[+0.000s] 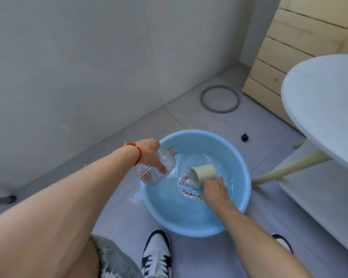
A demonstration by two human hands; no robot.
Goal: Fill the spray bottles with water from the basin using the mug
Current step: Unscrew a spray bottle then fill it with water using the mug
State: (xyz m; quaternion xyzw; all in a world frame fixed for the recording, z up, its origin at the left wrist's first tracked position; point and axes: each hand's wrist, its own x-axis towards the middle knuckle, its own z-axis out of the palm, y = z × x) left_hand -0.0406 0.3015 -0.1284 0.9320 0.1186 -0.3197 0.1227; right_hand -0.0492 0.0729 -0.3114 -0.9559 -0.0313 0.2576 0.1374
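Note:
A light blue basin [239, 169] of water stands on the floor in front of my feet. My left hand [151, 153] grips a clear ribbed plastic bottle [149, 173], tilted over the basin's left rim with its neck pointing toward the water. My right hand [215, 189] holds a cream mug [204, 173] by its handle side. The mug lies tipped on its side in the water, mouth facing left toward the bottle. No spray head shows on the bottle.
A white round table [325, 105] on wooden legs stands at the right, above a pale step. A grey ring [219, 98] and a small black object [244, 137] lie on the tiled floor behind the basin. A wall rises at the left and a wooden panel at the back right.

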